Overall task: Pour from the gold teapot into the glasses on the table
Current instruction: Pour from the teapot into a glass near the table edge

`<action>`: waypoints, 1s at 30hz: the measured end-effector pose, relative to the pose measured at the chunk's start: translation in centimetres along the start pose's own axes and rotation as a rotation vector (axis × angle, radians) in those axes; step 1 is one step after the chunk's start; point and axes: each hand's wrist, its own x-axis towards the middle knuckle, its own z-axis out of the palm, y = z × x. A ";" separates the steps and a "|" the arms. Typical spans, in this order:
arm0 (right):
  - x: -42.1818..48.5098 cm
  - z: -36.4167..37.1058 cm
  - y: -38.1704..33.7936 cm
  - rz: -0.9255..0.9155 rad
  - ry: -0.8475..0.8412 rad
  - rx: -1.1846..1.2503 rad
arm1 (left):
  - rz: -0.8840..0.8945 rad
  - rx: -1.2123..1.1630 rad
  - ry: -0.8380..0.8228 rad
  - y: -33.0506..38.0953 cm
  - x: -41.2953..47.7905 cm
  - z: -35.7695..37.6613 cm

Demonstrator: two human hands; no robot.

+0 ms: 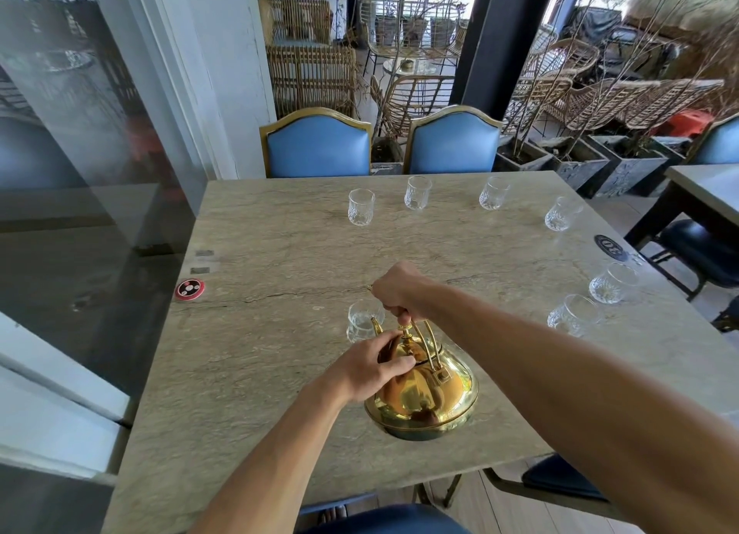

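Pouring was under way at the near glass [363, 320] when this view was taken: I had the gold teapot [424, 393] lifted clear of the stone worktop [280, 253] and tipped forward, its spout over the rim of that glass. My right hand [400, 293] kept its grip closed round the top of the arched handle to carry the weight, while my left hand [372, 367] pressed fingertips against the lid, presumably to stop it sliding off as the pot leaned. I could not tell whether liquid was actually leaving the spout, though the near glass seemed to hold a little. Six more cut glasses stood apart in a loose arc across the far and right side, among them the far-left glass [361, 206] and the near-right glass [572, 314], all apparently empty and spaced so the pot could reach each in turn. A round red sticker [189, 288] sat at the left edge, its marking too small to read; a dark oval plate [611, 247] on the right seemed to carry the number 30, seen upside down.
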 end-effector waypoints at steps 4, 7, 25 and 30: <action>-0.2 -0.1 0.0 -0.005 0.001 0.016 | 0.003 0.011 0.001 0.3 -0.2 -0.1; -0.4 -0.2 0.1 -0.008 -0.004 0.029 | 0.001 0.021 -0.003 0.4 -0.4 0.0; -3.5 -1.9 1.9 -0.116 0.063 0.189 | 0.048 0.238 0.020 1.8 -0.8 -0.2; -5.3 -2.9 1.8 -0.213 0.101 0.228 | 0.060 0.351 0.023 3.3 -1.1 -0.8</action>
